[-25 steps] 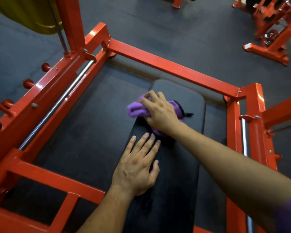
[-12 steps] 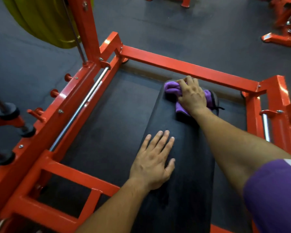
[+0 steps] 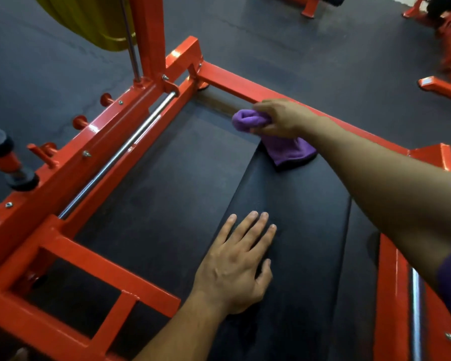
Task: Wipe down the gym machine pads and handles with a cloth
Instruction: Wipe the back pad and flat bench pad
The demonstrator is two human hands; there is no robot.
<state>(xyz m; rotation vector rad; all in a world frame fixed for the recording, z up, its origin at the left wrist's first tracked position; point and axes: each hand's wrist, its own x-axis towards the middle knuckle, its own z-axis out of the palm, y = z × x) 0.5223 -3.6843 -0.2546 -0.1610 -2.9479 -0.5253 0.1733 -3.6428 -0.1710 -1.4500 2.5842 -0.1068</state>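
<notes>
A long black bench pad [image 3: 305,220] lies inside an orange steel frame [image 3: 110,131]. My right hand [image 3: 279,117] grips a bunched purple cloth [image 3: 248,120] at the pad's far left corner, by the far crossbar; part of the cloth hangs down onto the pad's far end. My left hand [image 3: 235,267] rests flat on the near part of the pad, fingers straight and spread.
A chrome guide rod [image 3: 120,152] runs along the left frame rail, with orange pegs and black rubber stops beside it. A yellow weight plate [image 3: 89,16] hangs at upper left. More orange machines [image 3: 445,50] stand at the far right on dark rubber flooring.
My right hand has swept the cloth from the middle of the pad to its far end and lifted it, bunched, at the far left corner. My left hand stays pressed on the pad.
</notes>
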